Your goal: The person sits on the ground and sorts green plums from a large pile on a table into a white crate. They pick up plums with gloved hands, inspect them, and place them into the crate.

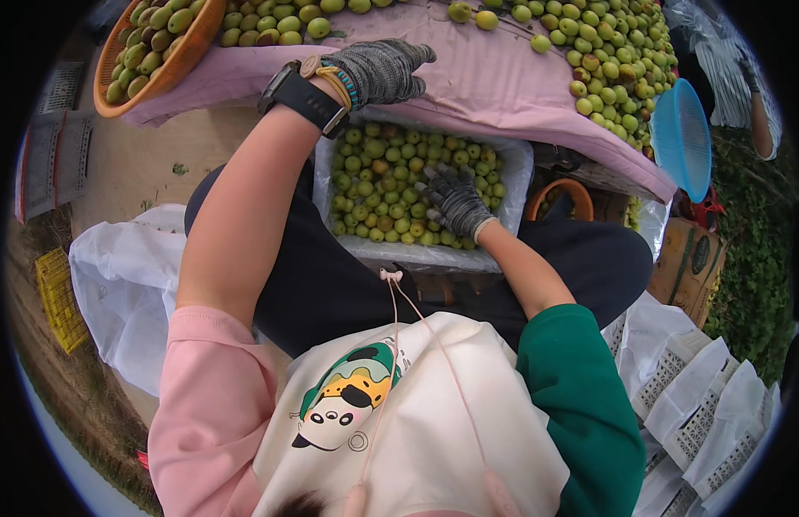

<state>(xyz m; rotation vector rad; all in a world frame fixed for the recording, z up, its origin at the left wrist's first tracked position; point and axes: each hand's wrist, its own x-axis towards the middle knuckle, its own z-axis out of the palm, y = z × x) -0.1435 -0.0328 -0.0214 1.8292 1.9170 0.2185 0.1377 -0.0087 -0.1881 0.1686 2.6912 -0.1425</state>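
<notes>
A crate lined with clear plastic stands between my knees, full of round green fruits, some with a reddish tinge. My right hand, in a grey knitted glove, lies spread on the fruits at the crate's right side. My left hand, gloved alike, is above the edge of a pink cloth beyond the crate, its fingers pointing right. The fingers are a little apart and no fruit shows in them. More green fruits are heaped on the cloth at the right, and others lie along its far side.
An orange basket of fruits stands at the upper left, a blue basket at the right. A smaller orange container is below the cloth. A cardboard box and lined crates are at right. A person's arm shows upper right.
</notes>
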